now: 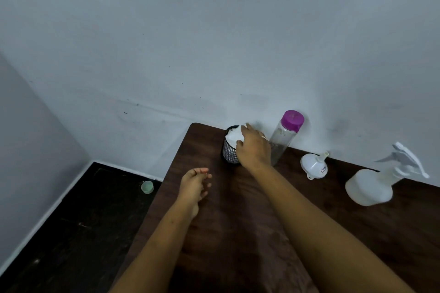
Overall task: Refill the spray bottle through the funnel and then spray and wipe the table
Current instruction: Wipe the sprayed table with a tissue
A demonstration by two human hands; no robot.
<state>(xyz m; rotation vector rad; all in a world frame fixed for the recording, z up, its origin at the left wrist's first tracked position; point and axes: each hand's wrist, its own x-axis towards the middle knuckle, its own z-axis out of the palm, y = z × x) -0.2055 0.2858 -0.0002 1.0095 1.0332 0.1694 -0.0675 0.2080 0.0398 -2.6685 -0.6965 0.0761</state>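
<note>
My right hand (pixel 253 147) reaches over a black mesh cup (pixel 229 153) at the back of the dark wooden table (pixel 238 233), its fingers on the white tissue (pixel 233 137) stuffed inside. My left hand (pixel 194 184) hovers near the table's left edge, fingers loosely curled and holding nothing. A clear bottle with a purple cap (pixel 287 135) stands right of the cup by the wall. The white funnel (pixel 314 167) lies on its side further right. A white spray bottle (pixel 376 183) with its trigger head fitted stands at the far right.
A grey wall runs directly behind the table. On the dark floor to the left, beside the table's edge, sits a small pale green cup (pixel 147 187). Bare tabletop spreads in front of the objects.
</note>
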